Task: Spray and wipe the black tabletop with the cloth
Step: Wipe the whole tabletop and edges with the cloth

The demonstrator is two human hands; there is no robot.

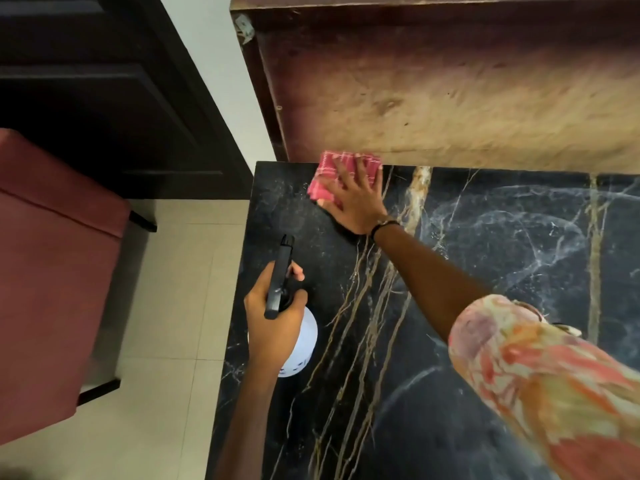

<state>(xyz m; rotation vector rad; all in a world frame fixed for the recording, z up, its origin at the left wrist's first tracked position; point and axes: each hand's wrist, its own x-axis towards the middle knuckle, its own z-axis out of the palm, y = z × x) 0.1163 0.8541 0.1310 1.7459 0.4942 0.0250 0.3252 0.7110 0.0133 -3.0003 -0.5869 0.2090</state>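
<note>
Surface: black marble-look worktop [485, 258], gold and white veins, glossy; its left edge runs beside pale floor tiles [173, 306].
Back edge: worn brown wooden panel [450, 98] stands right behind the worktop, scuffed and faded toward the bottom.
Left side: dark red padded seat [52, 271] on the floor, well apart from the worktop; dark wooden door [86, 81] beyond it.
Cloth: pink checked cloth [341, 174], folded, lying flat at the far left corner of the worktop, touching the wooden panel's base.
Right hand: right hand [356, 202] pressed palm-down on the cloth, fingers spread flat across it, not clenched; pinning the cloth rather than gripping it. Dark band on the wrist.
Right arm: reaches diagonally across the worktop; patterned pink-orange sleeve [540, 368] at lower right.
Left hand: left hand [273, 317] wrapped around the neck of the spray bottle [301, 341], fingers curled by the trigger.
Bottle: white body, black spray head [280, 275] with nozzle pointing away toward the cloth; sits over the worktop's left edge. Can't tell if its base rests on the worktop or is lifted.
Wetness: can't tell from the glare.
</note>
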